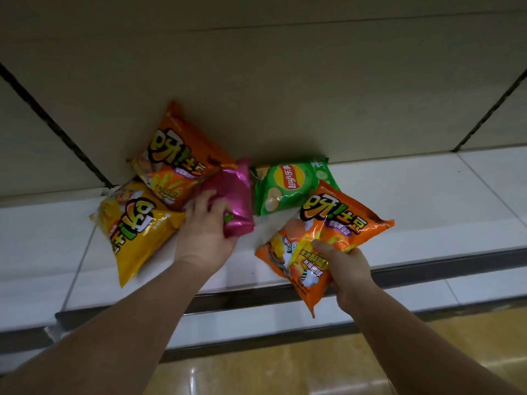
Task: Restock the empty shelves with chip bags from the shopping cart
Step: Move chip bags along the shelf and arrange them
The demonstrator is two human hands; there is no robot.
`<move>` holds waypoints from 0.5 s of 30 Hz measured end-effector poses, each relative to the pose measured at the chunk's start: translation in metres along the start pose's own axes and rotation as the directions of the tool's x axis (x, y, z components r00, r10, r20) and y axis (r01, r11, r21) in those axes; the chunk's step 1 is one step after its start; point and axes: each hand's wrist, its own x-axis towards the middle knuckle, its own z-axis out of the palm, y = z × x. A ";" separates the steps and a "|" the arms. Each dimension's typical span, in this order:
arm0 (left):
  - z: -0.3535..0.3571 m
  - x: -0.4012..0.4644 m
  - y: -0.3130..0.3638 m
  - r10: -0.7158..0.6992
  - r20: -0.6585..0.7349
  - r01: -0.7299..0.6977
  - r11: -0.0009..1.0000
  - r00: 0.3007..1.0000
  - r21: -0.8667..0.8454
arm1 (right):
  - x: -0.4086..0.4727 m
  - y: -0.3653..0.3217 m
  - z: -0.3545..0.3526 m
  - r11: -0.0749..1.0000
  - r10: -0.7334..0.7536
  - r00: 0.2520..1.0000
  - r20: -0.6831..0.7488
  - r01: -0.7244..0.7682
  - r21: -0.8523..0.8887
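- The left hand (206,233) curls its fingers (199,202) round the near end of the magenta bag (235,199), at the centre of the frame; holding it by the end probably lets the hand steer the bag back toward the shelf wall.
- The right hand (346,266) pinches the lower part of an orange bag (328,238), thumb on the printed face, the other fingers hidden behind it. The bag tilts over the shelf's front edge, lower right of centre, so it seems about to be laid down, not yet resting.
- Just behind it, a green bag (288,185) lies against the back wall, its near corner covered by the held orange bag.
- Left of centre, a second orange bag (176,163) leans up the back wall, likely propped there to stay put; the magenta bag touches its lower edge.
- A yellow bag (134,223) lies flat in front of it, reaching toward the shelf's front.
- The white shelf (427,195) stretches bare to the right, so there is room for more bags; the shopping cart is out of view.
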 end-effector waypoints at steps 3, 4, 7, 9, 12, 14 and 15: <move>-0.018 0.004 0.015 -0.254 -0.058 0.162 0.760 0.965 -0.629 | -0.005 -0.005 -0.001 0.999 -0.038 0.999 -0.036 0.039 0.022; -0.023 0.002 0.022 -0.341 0.019 0.224 0.573 0.940 -0.788 | -0.006 -0.006 -0.002 0.998 -0.054 0.997 -0.049 0.055 0.022; -0.028 -0.014 0.022 -0.362 0.263 0.393 0.353 0.894 -0.849 | -0.012 -0.008 -0.003 0.995 -0.102 0.992 -0.071 0.101 -0.009; -0.033 -0.026 0.015 -0.278 0.441 0.520 0.401 0.854 -0.754 | -0.014 -0.008 -0.002 0.991 -0.131 0.988 -0.076 0.128 -0.046; -0.042 -0.024 0.007 -0.277 0.652 0.706 0.357 0.706 -0.612 | -0.015 -0.008 0.000 0.979 -0.176 0.982 -0.073 0.167 -0.114; -0.049 -0.013 0.001 -0.283 0.711 0.764 0.304 0.643 -0.569 | -0.015 -0.007 0.002 0.968 -0.197 0.979 -0.056 0.185 -0.169; -0.051 -0.008 -0.002 -0.269 0.743 0.786 0.305 0.613 -0.538 | -0.015 -0.007 0.004 0.963 -0.206 0.978 -0.045 0.194 -0.189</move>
